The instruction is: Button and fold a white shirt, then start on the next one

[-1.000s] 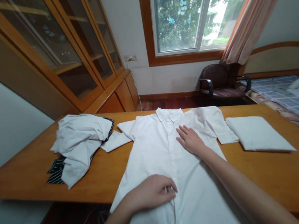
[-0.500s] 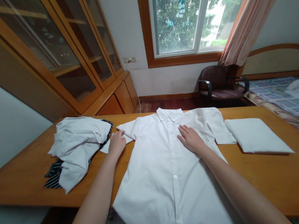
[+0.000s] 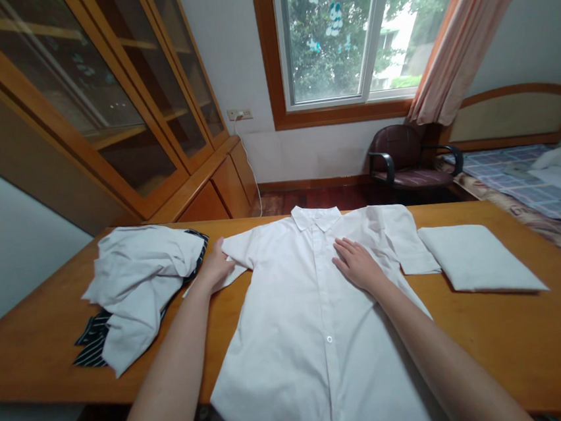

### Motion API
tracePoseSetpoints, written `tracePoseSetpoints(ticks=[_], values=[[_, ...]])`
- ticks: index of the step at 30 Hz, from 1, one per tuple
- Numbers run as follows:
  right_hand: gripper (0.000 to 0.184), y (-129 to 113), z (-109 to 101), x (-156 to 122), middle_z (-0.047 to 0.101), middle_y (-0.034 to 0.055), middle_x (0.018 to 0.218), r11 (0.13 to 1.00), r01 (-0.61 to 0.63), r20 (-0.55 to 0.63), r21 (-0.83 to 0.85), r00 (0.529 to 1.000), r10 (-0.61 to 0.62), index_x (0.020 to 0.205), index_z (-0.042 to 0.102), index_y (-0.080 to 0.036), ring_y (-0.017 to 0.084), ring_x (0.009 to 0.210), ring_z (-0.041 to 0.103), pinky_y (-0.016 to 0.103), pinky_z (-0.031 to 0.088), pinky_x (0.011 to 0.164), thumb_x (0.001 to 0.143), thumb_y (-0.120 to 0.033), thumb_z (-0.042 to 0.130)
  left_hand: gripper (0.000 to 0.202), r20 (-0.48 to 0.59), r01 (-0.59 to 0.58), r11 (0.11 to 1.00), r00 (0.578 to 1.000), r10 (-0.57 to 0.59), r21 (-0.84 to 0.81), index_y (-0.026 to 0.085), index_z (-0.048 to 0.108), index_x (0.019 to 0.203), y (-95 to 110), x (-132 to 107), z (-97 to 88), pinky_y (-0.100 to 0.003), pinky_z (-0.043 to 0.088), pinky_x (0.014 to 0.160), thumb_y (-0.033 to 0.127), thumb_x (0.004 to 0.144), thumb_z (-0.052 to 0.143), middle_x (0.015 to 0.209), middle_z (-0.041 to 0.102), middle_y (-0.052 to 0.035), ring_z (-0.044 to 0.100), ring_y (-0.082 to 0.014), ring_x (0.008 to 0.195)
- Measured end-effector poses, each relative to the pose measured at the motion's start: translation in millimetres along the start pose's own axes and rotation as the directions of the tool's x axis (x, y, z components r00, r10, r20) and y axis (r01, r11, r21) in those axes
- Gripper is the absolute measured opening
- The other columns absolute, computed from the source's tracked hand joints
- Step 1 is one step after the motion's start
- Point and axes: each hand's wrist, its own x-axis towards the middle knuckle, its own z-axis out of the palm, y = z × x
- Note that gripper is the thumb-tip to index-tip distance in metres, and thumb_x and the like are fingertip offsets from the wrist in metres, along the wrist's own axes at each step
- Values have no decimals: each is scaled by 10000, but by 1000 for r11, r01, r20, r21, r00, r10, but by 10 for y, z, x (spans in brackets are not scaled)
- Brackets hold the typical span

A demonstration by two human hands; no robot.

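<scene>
A white short-sleeved shirt (image 3: 289, 302) lies front up on the wooden table (image 3: 512, 353), its collar at the far edge and its lower part reaching past the near edge. My left hand (image 3: 216, 268) is closed on the end of the shirt's left-side sleeve, with the fingers partly hidden. My right hand (image 3: 357, 262) rests flat on the shirt's chest, right of the button strip, its fingers stretched out. The sleeve on the right lies spread, slightly wrinkled, close to a folded white cloth (image 3: 481, 258).
At the table's left lies a crumpled white garment (image 3: 142, 270) over black striped fabric (image 3: 92, 341). Beyond the table stand a glass-door cabinet (image 3: 195, 152), a brown armchair (image 3: 399, 156) under the window, and a bed (image 3: 515, 174) at the right.
My left hand has turned and taken hold of the sleeve end, shifting slightly left. My right hand stays flat on the shirt. The view has shifted slightly.
</scene>
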Motion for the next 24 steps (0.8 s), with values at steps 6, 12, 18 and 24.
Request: tracePoseSetpoints(ticks=[6,12,18,24], values=[[494,5,-2,6,485,114,1511,1000,-5,1,4,1000,5,1402,538,-124,278,1429,386,442,276,1187,1006,-397,426,621,-456,-31,996,888,65,82,176,451,1410,120,109,-362,-401,473,939,112,794,507,1056,678,-92,624,-284,1043],[476,22,28,4,491,116,1505,1000,-5,-12,24,1000,6,1390,554,-156,285,1424,393,462,293,1173,997,-397,436,332,-737,-181,962,618,273,204,129,622,1154,215,128,-742,-496,354,1028,83,870,456,1052,622,-114,530,-290,1071],[469,29,47,5,512,124,1486,1000,5,-36,29,999,-4,1376,566,-155,287,1417,402,464,306,1168,991,-396,446,149,-706,-401,843,474,527,360,184,653,981,418,-75,-657,-462,370,962,154,882,547,950,627,-85,545,-253,964],[451,17,17,6,527,120,1473,999,7,-45,33,999,-6,1355,584,-152,293,1398,423,462,326,1160,990,-379,448,197,-186,-813,436,395,900,386,228,676,985,899,-524,-235,-340,458,782,115,873,560,946,685,-64,575,-213,857]])
